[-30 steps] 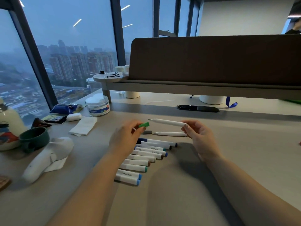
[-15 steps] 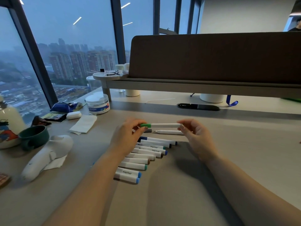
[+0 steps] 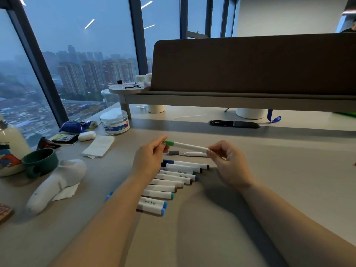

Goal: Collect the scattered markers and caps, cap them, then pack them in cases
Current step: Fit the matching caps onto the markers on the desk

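Holding a green-capped marker (image 3: 186,146) just above the worktop (image 3: 269,170), both hands sit around the middle of the surface, towards the far edge. Left hand (image 3: 150,160): fingertips pinch the green cap end. Right hand (image 3: 227,162): thumb and fingers pinch the opposite, white end of the barrel. The marker is clear of the surface, cap seated on the barrel, slightly tilted with the cap end higher. Directly beneath it on the worktop lie one loose grey cap (image 3: 174,152) and, just to its right, one uncapped marker (image 3: 194,154) with its tip pointing at the cap; the two are close but not touching. Nearer the front edge, a row of capped markers (image 3: 169,187) lies side by side, its left ends hidden under the left wrist and forearm; visible cap colours include dark blue, black, brown, teal and light blue. Towards the left edge: a folded tissue (image 3: 98,146), a clear tub (image 3: 115,122) with a white lid, a dark green mug (image 3: 40,161).
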